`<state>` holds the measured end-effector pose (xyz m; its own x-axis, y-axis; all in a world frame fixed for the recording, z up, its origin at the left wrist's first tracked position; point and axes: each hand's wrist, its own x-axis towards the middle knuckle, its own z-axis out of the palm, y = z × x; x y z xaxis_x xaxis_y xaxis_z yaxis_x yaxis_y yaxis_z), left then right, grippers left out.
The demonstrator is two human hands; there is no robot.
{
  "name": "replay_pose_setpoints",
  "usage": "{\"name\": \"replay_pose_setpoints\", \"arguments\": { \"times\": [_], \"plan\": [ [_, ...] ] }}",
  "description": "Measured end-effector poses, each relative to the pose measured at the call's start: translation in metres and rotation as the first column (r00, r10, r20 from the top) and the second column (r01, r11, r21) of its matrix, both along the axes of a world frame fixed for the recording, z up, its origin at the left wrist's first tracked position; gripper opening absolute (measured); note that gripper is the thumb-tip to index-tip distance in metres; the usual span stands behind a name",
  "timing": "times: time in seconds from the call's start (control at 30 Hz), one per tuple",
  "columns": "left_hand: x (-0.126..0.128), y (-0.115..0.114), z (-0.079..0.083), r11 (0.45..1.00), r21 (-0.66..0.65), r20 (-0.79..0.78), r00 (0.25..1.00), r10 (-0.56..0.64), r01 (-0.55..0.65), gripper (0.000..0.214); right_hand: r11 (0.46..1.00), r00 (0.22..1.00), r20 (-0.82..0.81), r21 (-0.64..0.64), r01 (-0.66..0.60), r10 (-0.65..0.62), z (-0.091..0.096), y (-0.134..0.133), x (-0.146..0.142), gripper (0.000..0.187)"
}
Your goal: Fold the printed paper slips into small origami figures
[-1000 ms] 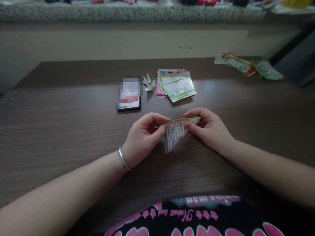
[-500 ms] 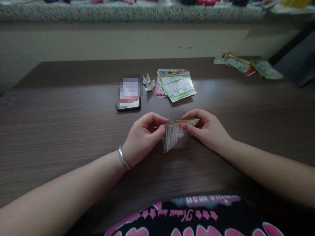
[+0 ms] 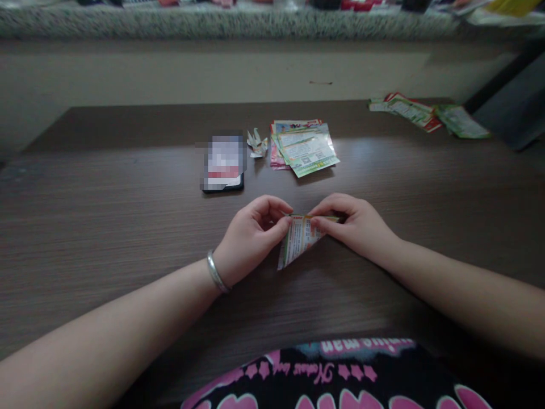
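Note:
A printed paper (image 3: 298, 241), folded into a triangle with its tip pointing toward me, lies on the dark wooden table (image 3: 106, 216). My left hand (image 3: 251, 236), with a silver bangle on the wrist, pinches the paper's left top corner. My right hand (image 3: 355, 224) pinches its top edge from the right, fingers pressed down on the fold. Both hands are closed on the paper.
A phone (image 3: 223, 162) lies face up beyond my hands. A small folded paper figure (image 3: 258, 143) and a stack of printed leaflets (image 3: 304, 146) sit beside it. More leaflets (image 3: 419, 112) lie at the far right. A speckled ledge (image 3: 213, 20) runs along the back.
My right hand has slid left along the paper's top edge, closer to my left hand. The paper has shifted slightly left and nearer to me.

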<state>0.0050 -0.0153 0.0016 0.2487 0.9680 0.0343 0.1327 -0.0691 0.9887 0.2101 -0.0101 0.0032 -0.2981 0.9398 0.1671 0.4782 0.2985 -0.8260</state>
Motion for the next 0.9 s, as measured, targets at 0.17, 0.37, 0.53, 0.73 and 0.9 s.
{"name": "replay_pose_setpoints", "arguments": {
  "times": [0.17,0.37,0.53,0.73,0.9],
  "plan": [
    [-0.0007,-0.0006,-0.0012,1.0,0.02,-0.048,0.999,-0.021,0.022,0.013,0.994,0.999,-0.015,-0.104,0.034,-0.036,0.0024,-0.0002,-0.0027,0.008],
    [-0.0037,0.0011,0.0002,0.992,0.091,-0.188,0.98,-0.072,0.09,0.01,0.986,0.999,-0.008,-0.165,-0.035,0.034,0.002,-0.0007,-0.0028,0.011],
    [-0.0045,0.0013,0.0008,0.986,0.09,-0.27,0.956,-0.111,0.14,0.011,0.99,0.992,0.08,-0.117,-0.084,0.093,0.0027,0.0,-0.0032,0.01],
    [-0.0036,0.0014,-0.0025,0.983,0.109,-0.285,0.952,-0.109,0.146,0.014,0.988,0.979,0.139,-0.071,-0.139,0.148,0.0022,0.0025,-0.0047,0.01],
    [-0.0029,0.0017,-0.0004,0.98,0.117,-0.346,0.931,-0.115,0.164,0.011,0.986,0.97,0.183,-0.056,-0.155,0.163,-0.0009,0.005,-0.0054,0.011]
  ]
}}
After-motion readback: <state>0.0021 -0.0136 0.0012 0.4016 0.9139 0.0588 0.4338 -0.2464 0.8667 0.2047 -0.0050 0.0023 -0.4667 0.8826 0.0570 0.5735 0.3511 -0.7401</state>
